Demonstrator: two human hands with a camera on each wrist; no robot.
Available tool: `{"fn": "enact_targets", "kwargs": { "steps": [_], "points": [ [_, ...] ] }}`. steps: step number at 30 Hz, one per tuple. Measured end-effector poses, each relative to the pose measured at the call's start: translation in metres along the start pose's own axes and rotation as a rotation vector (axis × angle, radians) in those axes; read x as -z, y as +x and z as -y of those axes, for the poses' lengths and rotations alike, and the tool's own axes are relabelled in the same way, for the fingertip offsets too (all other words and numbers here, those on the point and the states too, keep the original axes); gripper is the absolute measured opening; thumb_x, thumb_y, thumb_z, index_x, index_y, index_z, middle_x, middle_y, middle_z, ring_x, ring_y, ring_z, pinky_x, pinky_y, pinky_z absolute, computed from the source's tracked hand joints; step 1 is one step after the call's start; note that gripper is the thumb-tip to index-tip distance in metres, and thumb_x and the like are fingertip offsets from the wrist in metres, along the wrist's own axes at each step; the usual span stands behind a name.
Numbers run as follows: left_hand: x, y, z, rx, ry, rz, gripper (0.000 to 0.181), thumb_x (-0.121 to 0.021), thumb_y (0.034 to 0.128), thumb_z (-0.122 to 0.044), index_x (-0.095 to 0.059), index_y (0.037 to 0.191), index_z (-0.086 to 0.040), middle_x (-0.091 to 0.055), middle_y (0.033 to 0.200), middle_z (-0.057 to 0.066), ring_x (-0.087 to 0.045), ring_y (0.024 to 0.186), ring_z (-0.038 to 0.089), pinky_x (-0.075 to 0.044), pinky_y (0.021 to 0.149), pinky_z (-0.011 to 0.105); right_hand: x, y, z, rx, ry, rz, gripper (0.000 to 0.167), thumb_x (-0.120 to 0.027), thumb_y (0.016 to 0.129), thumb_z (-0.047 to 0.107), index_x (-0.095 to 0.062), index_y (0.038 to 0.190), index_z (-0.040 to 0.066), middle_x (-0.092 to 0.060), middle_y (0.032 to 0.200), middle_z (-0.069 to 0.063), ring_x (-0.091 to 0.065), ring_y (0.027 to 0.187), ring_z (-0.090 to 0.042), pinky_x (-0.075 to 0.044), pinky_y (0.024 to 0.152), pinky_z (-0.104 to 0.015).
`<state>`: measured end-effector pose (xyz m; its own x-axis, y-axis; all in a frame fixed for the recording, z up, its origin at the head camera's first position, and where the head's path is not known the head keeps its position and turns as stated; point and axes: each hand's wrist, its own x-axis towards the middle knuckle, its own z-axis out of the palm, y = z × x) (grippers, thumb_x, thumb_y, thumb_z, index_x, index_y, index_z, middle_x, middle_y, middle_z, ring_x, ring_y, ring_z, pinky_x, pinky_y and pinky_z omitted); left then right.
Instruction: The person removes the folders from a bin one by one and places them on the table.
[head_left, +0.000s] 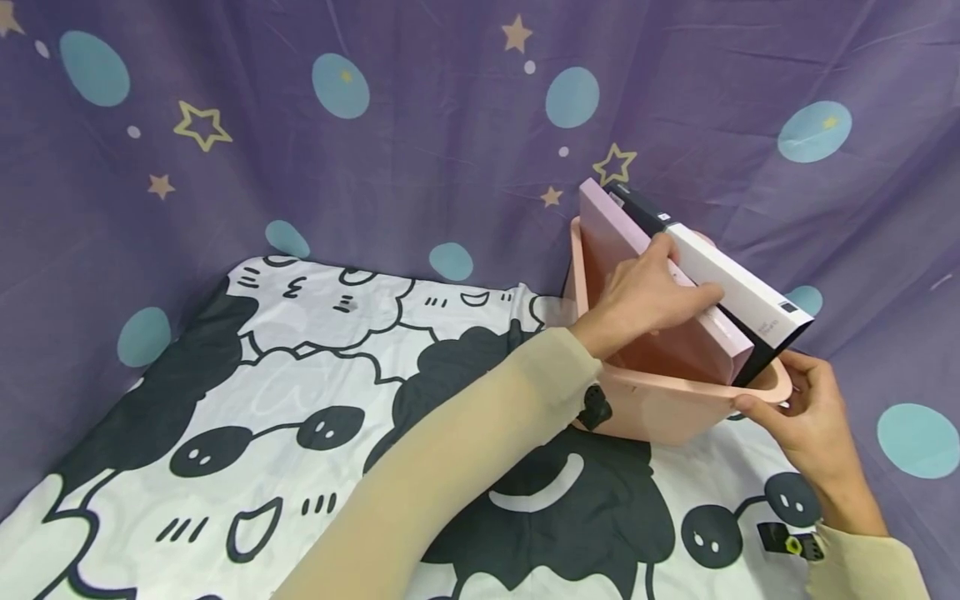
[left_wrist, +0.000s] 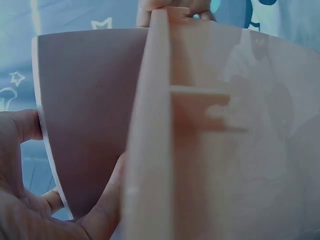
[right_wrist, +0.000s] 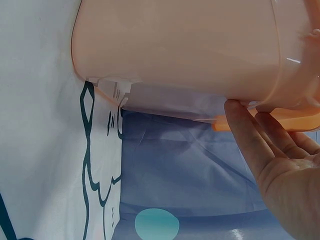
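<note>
A peach-pink plastic bin (head_left: pixel 660 408) stands on the right in the head view, its rim (left_wrist: pixel 150 125) close to the left wrist camera. My left hand (head_left: pixel 648 287) grips a flat pink box (head_left: pixel 611 217) by its upper edge, some fingers on one side and the thumb on the other. Beside that box, a black and white box (head_left: pixel 731 271) leans at the same slant; both stick out above the bin. At the bin's right end, my right hand (head_left: pixel 806 417) holds the rim, thumb on the front and fingers behind. The boxes' lower parts are hidden inside.
Beneath everything spreads a white cloth (head_left: pixel 300 375) with black sheep cartoon drawings. A purple curtain (head_left: pixel 435 150) with stars and blue dots hangs right behind the bin. An orange strip (right_wrist: pixel 290 119) shows under the bin's rim in the right wrist view.
</note>
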<state>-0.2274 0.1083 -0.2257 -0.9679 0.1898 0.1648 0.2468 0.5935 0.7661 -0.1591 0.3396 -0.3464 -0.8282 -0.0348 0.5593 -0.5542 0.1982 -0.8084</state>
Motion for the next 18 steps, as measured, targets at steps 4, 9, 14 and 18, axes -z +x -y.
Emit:
{"fn": "enact_targets", "kwargs": {
  "steps": [4, 9, 14, 18],
  "points": [
    [0.011, -0.003, -0.003, -0.005, -0.053, 0.009, 0.046, -0.072, 0.0764, -0.048, -0.043, 0.105, -0.027, -0.056, 0.079, -0.006, -0.058, 0.052, 0.012, -0.046, 0.047, 0.025, 0.001, 0.001, 0.0, 0.008, 0.027, 0.004, 0.071, -0.064, 0.068, -0.03, -0.041, 0.125, 0.006, -0.057, 0.118, -0.005, -0.061, 0.096, -0.008, -0.051, 0.068, -0.013],
    [0.022, -0.007, 0.001, -0.026, -0.045, -0.007, 0.05, -0.069, 0.0771, -0.057, -0.042, 0.103, -0.025, -0.057, 0.078, -0.005, -0.057, 0.062, 0.009, -0.045, 0.055, 0.026, 0.002, 0.001, 0.0, 0.0, 0.027, -0.001, 0.071, -0.063, 0.068, -0.03, -0.041, 0.124, 0.006, -0.059, 0.117, -0.005, -0.062, 0.092, -0.008, -0.051, 0.066, -0.013],
    [0.022, -0.011, 0.01, -0.03, -0.053, -0.021, 0.048, -0.069, 0.0792, -0.053, -0.04, 0.102, -0.023, -0.058, 0.075, -0.003, -0.057, 0.065, 0.008, -0.043, 0.061, 0.026, 0.0, -0.001, 0.0, -0.025, 0.011, -0.01, 0.071, -0.064, 0.068, -0.03, -0.041, 0.123, 0.008, -0.059, 0.116, -0.003, -0.062, 0.09, -0.007, -0.051, 0.065, -0.013],
    [0.022, -0.012, 0.014, 0.017, -0.171, -0.012, 0.056, -0.074, 0.0772, -0.038, -0.041, 0.12, -0.025, -0.058, 0.077, 0.0, -0.061, 0.05, 0.011, -0.048, 0.053, 0.023, -0.001, -0.001, 0.001, -0.049, -0.041, -0.02, 0.071, -0.066, 0.069, -0.028, -0.041, 0.124, 0.01, -0.059, 0.116, 0.0, -0.062, 0.091, -0.006, -0.05, 0.066, -0.013]
  ]
}}
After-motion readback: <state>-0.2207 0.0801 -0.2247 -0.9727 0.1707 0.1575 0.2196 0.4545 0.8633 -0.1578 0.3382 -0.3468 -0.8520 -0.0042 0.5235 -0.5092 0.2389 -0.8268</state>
